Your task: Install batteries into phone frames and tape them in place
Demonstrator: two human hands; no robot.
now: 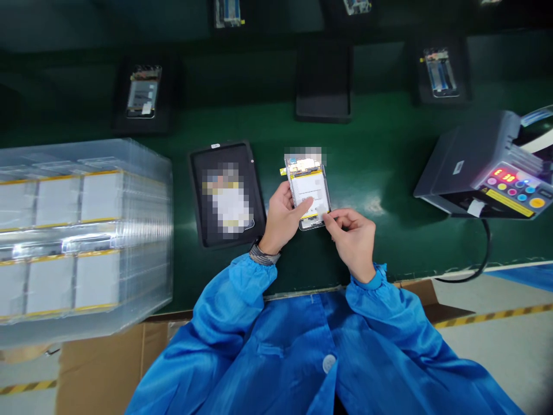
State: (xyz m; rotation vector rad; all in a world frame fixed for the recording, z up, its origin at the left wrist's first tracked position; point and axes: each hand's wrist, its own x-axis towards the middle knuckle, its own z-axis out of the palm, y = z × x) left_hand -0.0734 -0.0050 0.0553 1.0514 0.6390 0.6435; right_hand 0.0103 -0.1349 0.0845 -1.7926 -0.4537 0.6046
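Observation:
An opened phone [307,190], its circuit board at the top and a white battery in its middle, is tilted above the green bench. My left hand [286,216] grips it from the left side, thumb lying across the battery. At the phone's lower right corner my right hand [352,233] pinches with thumb and forefinger; whether a small piece is between those fingertips is hidden. To the left, a black tray [196,190] holds another opened phone [231,204], partly blurred out.
Clear stacked trays [149,230] of white batteries stand at the left edge. At right sits a grey tape dispenser [462,161] with lit buttons and a cable. Farther back are a black tray [324,112] and opened phones [144,95] in dark trays.

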